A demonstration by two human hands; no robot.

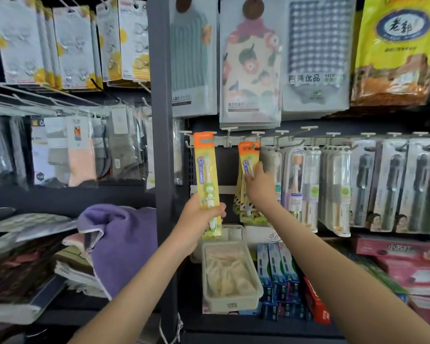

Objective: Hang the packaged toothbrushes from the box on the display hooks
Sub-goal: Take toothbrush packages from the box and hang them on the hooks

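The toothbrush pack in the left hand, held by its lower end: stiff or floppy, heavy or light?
Probably fairly stiff: the toothbrush pack stands upright above the left hand without drooping. Likely light, since a grip at the bottom alone carries it. Its plastic blister front may be slightly slippery.

Only the person's two arms show in the head view. The left forearm (139, 274) and the right forearm (333, 264) are bare all the way from the lower edge of the picture. The left hand (201, 214) and the right hand (258, 184) are bare too. Both forearms look slim and smooth. The picture is too soft to tell fingernails or small marks.
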